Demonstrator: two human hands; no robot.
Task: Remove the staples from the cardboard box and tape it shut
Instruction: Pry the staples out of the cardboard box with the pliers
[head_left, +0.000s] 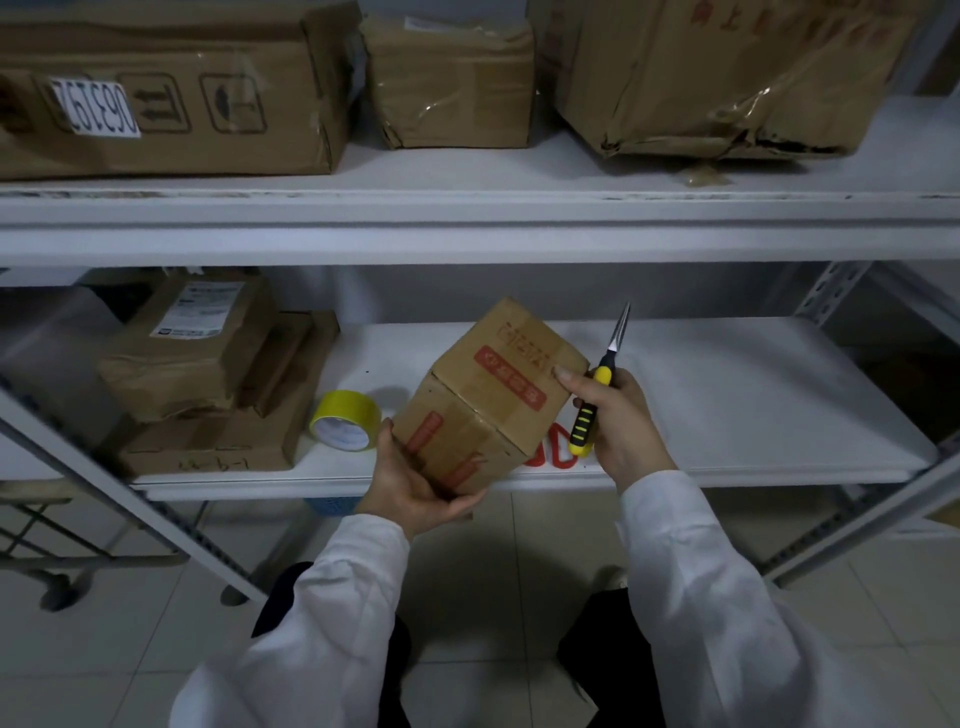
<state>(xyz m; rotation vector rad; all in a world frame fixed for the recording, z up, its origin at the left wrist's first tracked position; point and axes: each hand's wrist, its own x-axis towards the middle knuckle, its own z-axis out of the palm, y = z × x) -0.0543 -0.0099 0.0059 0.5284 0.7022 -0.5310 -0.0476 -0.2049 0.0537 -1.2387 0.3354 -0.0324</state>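
Holding a small cardboard box (485, 395) tilted at frame centre, just above the lower shelf (727, 395), the left hand (415, 483) cups its bottom corner; the right hand (613, 415) steadies its right edge with a fingertip while gripping yellow-handled pliers (597, 395), tips pointing up; no staples are visible, so turning the box to find them seems wise; yellow tape (345, 421) waits left of the box.
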